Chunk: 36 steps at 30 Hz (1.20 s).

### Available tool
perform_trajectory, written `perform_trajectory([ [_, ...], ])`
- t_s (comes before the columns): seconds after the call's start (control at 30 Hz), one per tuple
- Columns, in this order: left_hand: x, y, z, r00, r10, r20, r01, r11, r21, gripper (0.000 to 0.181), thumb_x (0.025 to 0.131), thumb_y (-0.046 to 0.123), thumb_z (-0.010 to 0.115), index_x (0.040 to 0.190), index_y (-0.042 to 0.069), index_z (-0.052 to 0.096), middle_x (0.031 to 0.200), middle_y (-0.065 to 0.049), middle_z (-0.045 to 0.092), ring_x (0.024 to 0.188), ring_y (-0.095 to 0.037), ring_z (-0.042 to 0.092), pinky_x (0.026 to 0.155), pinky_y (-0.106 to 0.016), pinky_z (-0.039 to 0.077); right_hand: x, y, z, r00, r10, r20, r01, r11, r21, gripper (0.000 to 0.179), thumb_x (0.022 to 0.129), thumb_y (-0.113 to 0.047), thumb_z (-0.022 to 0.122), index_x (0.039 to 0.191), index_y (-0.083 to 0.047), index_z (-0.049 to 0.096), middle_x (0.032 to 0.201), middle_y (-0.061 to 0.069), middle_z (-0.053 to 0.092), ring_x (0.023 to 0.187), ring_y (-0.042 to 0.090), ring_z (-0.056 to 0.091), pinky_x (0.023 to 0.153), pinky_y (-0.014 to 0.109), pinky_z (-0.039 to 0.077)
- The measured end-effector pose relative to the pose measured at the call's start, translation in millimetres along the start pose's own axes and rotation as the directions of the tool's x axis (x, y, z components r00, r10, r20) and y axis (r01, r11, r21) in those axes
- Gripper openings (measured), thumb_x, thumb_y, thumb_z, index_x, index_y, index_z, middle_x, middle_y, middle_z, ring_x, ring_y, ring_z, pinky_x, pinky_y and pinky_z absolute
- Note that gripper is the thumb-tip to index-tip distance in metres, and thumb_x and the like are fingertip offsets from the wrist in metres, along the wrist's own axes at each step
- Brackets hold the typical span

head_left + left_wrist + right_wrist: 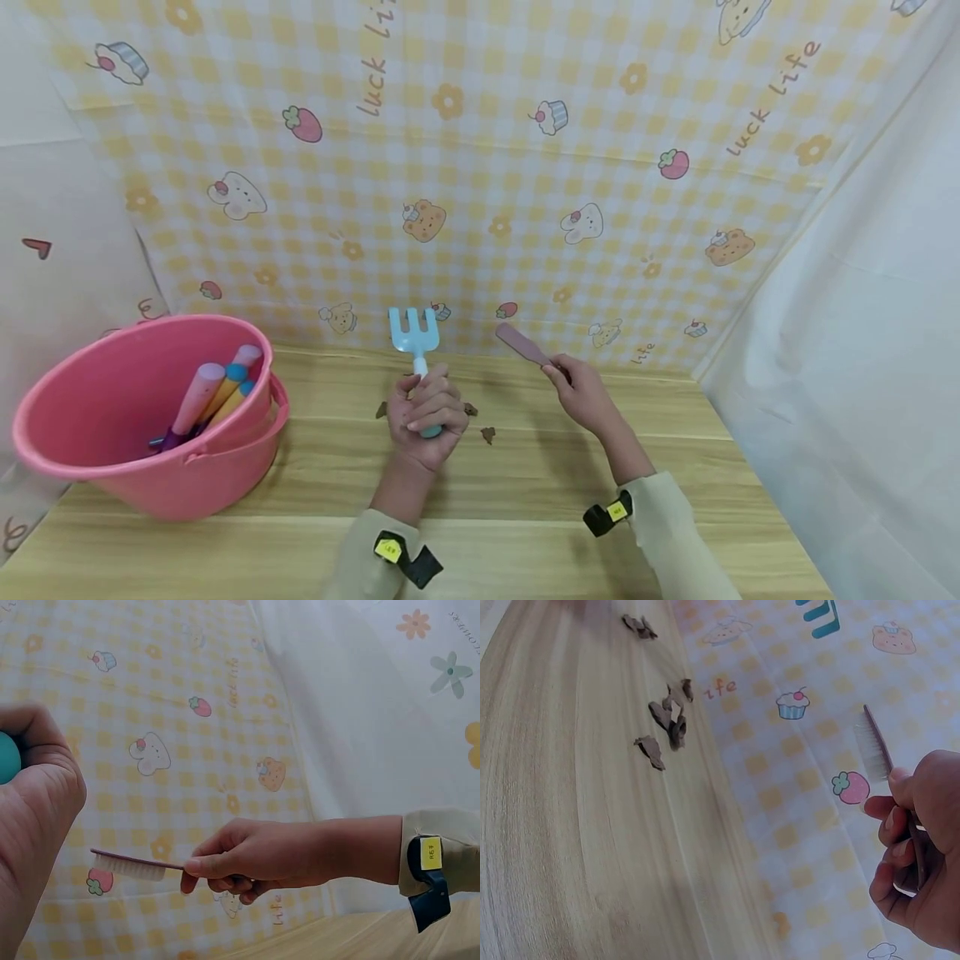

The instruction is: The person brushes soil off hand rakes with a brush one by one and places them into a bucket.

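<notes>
In the head view my left hand (pixel 427 421) grips a light blue toy garden fork (pixel 415 340) by its handle, palm side up and tines pointing up. The handle's rounded teal end (pixel 7 757) shows at the left edge of the left wrist view. To the right, my right hand (pixel 583 393) holds a mauve brush (pixel 521 343) by its handle, raised above the table. Its white bristles (pixel 135 868) face down in the left wrist view. Several brown crumpled flakes (pixel 651 752) lie on the table below; my left hand partly hides them in the head view.
A pink bucket (pixel 202 487) stands at the left of the wooden table (pixel 510 550), with several pink, yellow and blue handles (pixel 198 396) leaning inside. A checked cloth (pixel 480 183) hangs behind the table, and a white sheet (pixel 847 333) borders its right side.
</notes>
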State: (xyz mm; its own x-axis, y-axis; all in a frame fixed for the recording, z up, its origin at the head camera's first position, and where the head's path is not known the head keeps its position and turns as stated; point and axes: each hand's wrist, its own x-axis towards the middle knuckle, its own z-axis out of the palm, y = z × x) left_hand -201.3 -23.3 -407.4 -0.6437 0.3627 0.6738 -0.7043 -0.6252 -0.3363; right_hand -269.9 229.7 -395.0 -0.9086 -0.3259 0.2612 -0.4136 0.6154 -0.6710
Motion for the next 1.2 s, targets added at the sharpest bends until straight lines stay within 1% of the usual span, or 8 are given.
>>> perform_trajectory([
  [0.13,-0.6,2.3,6.5,1.000,0.011,-0.018,-0.011,1.000,0.006,0.025,0.088,0.011,0.049,0.070,0.018,0.034,0.053,0.009,0.035,0.039,0.000,0.036,0.041,-0.012,0.037,-0.4,-1.0,0.0,1.000,0.003,0.003,-0.003,1.000,-0.005,0.027,0.109,-0.020,0.050,0.114,0.000,0.067,0.069,0.004,0.048,0.055,0.018,0.040,0.050,0.032,0.037],
  [0.33,-0.7,8.8,17.7,0.999,0.031,-0.014,-0.030,0.999,0.023,0.023,0.087,0.012,0.047,0.070,0.019,0.033,0.053,0.010,0.034,0.039,0.000,0.035,0.041,-0.011,0.036,-1.7,-1.2,-2.2,1.000,0.006,0.001,-0.006,1.000,-0.006,0.027,0.108,-0.020,0.051,0.116,0.000,0.067,0.069,0.004,0.049,0.056,0.018,0.040,0.051,0.032,0.037],
  [0.5,-2.4,11.7,25.9,0.999,0.039,-0.027,-0.038,0.999,0.037,0.023,0.086,0.013,0.047,0.070,0.020,0.032,0.053,0.010,0.034,0.039,0.001,0.035,0.040,-0.011,0.035,-3.2,1.4,-4.1,1.000,-0.002,0.004,0.002,1.000,-0.005,0.026,0.108,-0.020,0.051,0.112,0.001,0.067,0.068,0.004,0.048,0.056,0.018,0.040,0.050,0.032,0.036],
  [0.7,-3.0,12.3,36.2,0.998,0.057,-0.040,-0.055,0.997,0.052,0.023,0.085,0.012,0.046,0.070,0.021,0.031,0.053,0.011,0.033,0.039,0.001,0.034,0.040,-0.011,0.035,-5.8,4.5,-5.9,1.000,0.020,0.021,-0.020,1.000,-0.003,0.023,0.108,-0.019,0.051,0.106,-0.001,0.065,0.069,0.004,0.048,0.056,0.017,0.040,0.051,0.031,0.036],
  [0.93,-3.2,13.8,50.7,0.998,0.058,-0.026,-0.055,0.996,0.076,0.023,0.085,0.011,0.046,0.069,0.020,0.031,0.053,0.010,0.034,0.038,0.001,0.034,0.040,-0.012,0.035,-9.8,9.1,-7.0,0.998,0.045,0.043,-0.044,0.999,-0.009,0.019,0.107,-0.017,0.053,0.107,-0.001,0.065,0.068,0.004,0.047,0.056,0.017,0.039,0.050,0.029,0.034],
  [1.03,-5.0,16.0,57.1,0.997,0.069,-0.028,-0.066,0.994,0.087,0.022,0.085,0.011,0.045,0.069,0.020,0.032,0.054,0.010,0.034,0.039,0.001,0.034,0.040,-0.011,0.035,-11.5,11.9,-7.4,0.997,0.053,0.054,-0.052,0.999,-0.013,0.019,0.107,-0.017,0.054,0.108,-0.001,0.064,0.068,0.003,0.047,0.056,0.016,0.039,0.049,0.029,0.034],
  [1.2,-7.7,20.9,68.4,0.996,0.091,-0.011,-0.090,0.992,0.086,0.021,0.085,0.012,0.045,0.070,0.020,0.033,0.054,0.009,0.035,0.039,0.000,0.035,0.039,-0.012,0.034,-12.8,14.9,-6.7,0.996,0.060,0.060,-0.060,0.998,-0.012,0.021,0.107,-0.018,0.055,0.112,0.000,0.065,0.066,0.003,0.046,0.054,0.016,0.037,0.048,0.029,0.033],
])
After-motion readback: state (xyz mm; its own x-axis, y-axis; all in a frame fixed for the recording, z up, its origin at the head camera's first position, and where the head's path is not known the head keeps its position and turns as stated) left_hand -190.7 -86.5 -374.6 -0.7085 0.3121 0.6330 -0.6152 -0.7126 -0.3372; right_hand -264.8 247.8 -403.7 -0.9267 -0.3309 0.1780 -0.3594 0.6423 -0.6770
